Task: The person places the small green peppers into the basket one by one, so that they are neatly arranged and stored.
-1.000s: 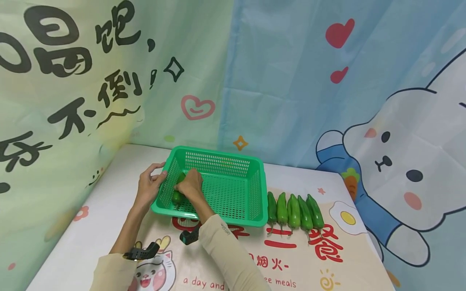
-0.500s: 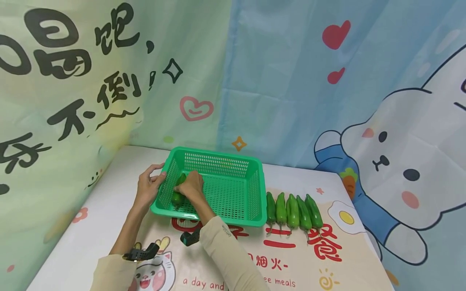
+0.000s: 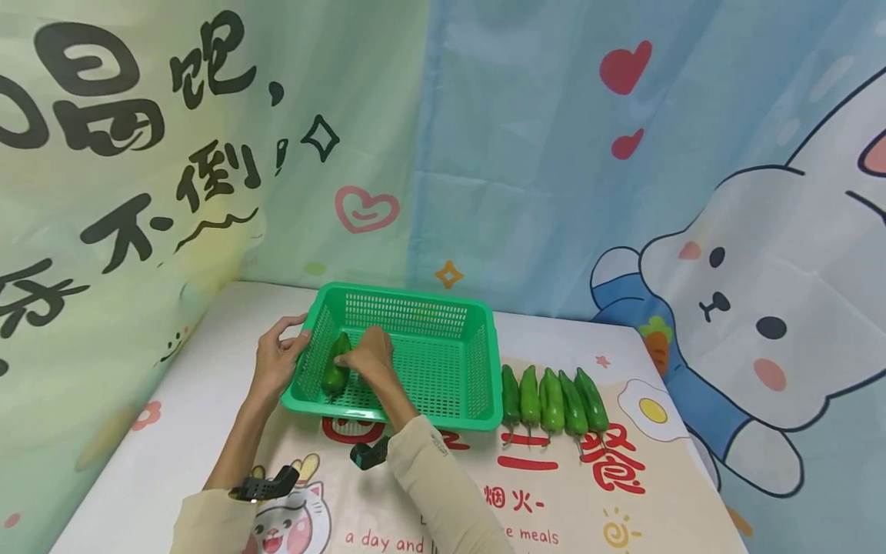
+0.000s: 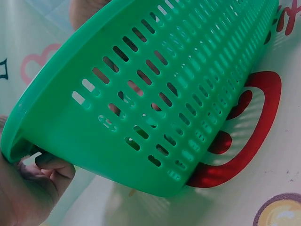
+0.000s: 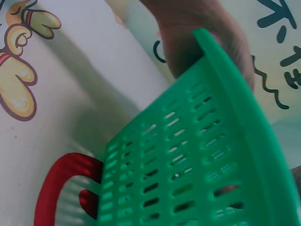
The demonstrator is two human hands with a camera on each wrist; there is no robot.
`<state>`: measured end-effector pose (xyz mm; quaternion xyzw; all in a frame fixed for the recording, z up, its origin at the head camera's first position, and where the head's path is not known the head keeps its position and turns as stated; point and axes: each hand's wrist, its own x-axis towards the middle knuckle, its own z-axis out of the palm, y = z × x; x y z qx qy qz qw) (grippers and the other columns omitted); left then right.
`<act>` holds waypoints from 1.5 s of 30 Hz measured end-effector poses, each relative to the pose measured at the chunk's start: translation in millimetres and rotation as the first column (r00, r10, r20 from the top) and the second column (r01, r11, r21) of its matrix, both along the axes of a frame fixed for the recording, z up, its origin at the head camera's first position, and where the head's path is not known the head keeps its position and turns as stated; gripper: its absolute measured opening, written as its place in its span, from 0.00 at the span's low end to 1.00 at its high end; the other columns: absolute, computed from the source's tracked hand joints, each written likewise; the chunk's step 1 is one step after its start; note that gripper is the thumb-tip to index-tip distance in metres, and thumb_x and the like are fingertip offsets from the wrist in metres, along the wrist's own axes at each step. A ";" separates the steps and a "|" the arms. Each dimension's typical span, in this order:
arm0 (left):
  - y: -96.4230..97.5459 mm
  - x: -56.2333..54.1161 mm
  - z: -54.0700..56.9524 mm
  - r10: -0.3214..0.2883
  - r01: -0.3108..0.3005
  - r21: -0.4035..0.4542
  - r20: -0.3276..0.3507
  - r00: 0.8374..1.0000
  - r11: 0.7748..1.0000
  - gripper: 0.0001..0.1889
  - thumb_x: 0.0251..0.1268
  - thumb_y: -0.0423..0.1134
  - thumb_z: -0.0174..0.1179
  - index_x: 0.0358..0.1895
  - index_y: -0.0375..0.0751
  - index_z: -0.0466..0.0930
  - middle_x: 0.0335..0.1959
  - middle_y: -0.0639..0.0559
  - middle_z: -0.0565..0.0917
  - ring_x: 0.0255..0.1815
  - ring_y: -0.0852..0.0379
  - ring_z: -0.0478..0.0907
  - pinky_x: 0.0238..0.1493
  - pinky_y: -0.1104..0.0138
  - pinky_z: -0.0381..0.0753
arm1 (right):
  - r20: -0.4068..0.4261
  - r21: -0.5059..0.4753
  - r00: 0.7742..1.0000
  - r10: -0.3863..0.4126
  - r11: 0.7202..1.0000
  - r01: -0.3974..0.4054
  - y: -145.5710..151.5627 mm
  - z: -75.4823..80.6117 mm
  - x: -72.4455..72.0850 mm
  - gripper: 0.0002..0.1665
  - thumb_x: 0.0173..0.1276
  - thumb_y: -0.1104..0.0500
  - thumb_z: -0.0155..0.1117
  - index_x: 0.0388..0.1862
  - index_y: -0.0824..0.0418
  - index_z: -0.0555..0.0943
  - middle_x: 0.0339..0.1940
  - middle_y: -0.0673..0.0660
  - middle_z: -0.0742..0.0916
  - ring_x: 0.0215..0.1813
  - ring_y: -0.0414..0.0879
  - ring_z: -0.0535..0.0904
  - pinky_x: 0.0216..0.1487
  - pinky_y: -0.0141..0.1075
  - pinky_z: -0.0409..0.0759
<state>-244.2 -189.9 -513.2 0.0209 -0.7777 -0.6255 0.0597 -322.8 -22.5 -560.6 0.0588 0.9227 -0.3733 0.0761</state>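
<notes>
My left hand [image 3: 277,358] grips the left rim of a green plastic basket [image 3: 443,422]; in the left wrist view its fingers [image 4: 61,170] curl under the rim. Inside the basket, one green pepper [image 3: 335,375] lies along the left wall, stem end toward me. Just to its right is my right hand [image 3: 371,358], bent downward, thumb at the pepper's edge and other fingers hidden behind the hand. Through the right wrist view, the slotted basket wall [image 5: 188,132] fills much of the frame and hides most of the right hand.
Several green peppers [image 3: 551,402] lie side by side on the table, right of the basket, stems toward me. The white table [image 3: 166,369] carries a printed mat [image 3: 554,508]. A patterned cloth backdrop [image 3: 512,192] stands behind the table's far edge.
My right hand has shifted slightly right off the pepper in the basket, so more of that pepper shows. The left hand stays on the rim. The head view has turned slightly.
</notes>
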 end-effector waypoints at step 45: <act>-0.8 0.6 -1.0 0.001 -0.001 0.027 0.017 1.000 1.000 0.25 0.89 0.42 0.56 0.80 0.38 0.73 0.39 0.38 0.95 0.24 0.64 0.86 0.28 0.68 0.83 | 0.087 -0.561 0.967 0.241 0.813 -0.152 168.0 118.6 70.1 0.17 0.71 0.62 0.79 0.50 0.74 0.90 0.50 0.80 0.90 0.34 0.51 0.95 0.56 0.60 0.90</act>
